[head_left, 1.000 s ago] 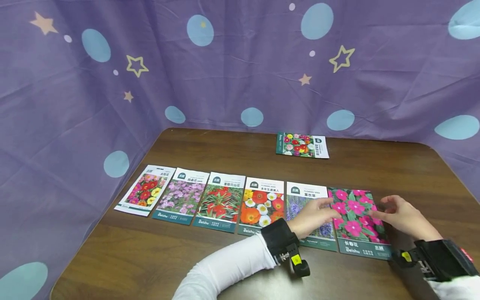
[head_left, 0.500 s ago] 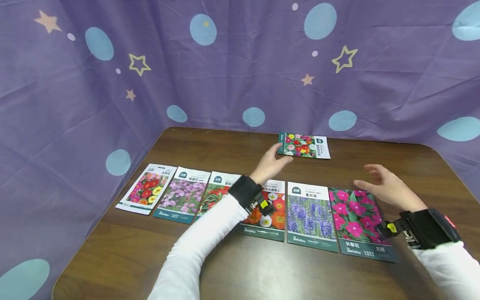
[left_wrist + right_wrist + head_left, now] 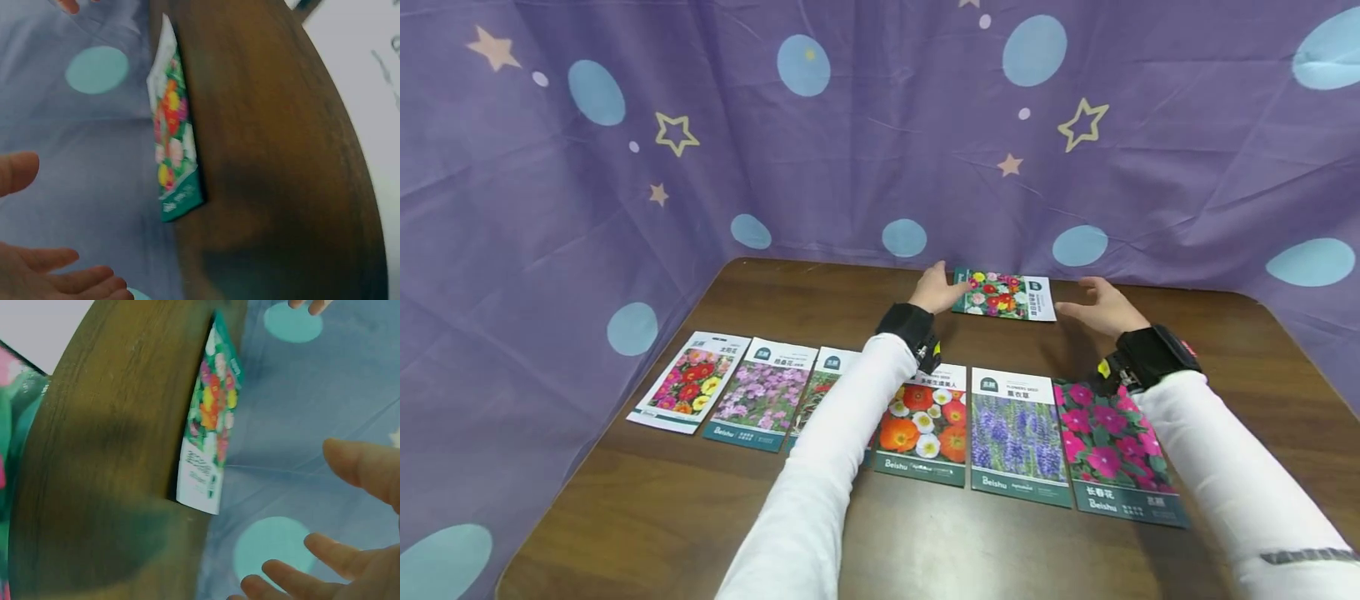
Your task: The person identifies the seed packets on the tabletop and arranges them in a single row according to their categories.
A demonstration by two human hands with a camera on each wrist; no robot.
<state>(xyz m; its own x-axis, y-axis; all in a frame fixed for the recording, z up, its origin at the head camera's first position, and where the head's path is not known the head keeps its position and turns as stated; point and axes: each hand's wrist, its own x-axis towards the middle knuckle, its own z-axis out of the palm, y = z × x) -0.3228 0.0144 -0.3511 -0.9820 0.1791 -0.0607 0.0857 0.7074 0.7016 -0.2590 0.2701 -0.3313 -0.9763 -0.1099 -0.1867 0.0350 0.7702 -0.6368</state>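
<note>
A seed packet with mixed red, yellow and white flowers [image 3: 1000, 296] lies sideways near the far table edge. My left hand [image 3: 937, 292] is at its green left end, thumb pointing towards it. At the white right end is my right hand [image 3: 1105, 308], fingers spread. Both wrist views show a gap between the packet [image 3: 172, 125] and the fingers, which are loose and hold nothing. Nearer me, a pink-flowered packet [image 3: 1108, 454] lies partly under the right forearm, beside a purple-flowered packet [image 3: 1017, 437].
More seed packets continue the row leftward: orange poppies [image 3: 925, 425], a red-flowered packet [image 3: 838, 362] mostly behind my left sleeve, lilac flowers [image 3: 762, 396] and a white-bordered packet [image 3: 688, 383]. A purple curtain [image 3: 865, 150] hangs along the table's [image 3: 910, 542] far and left sides.
Both hands have left the pink-flowered packet at the row's right end and moved away from me to the two ends of the far packet. The packets have not visibly moved.
</note>
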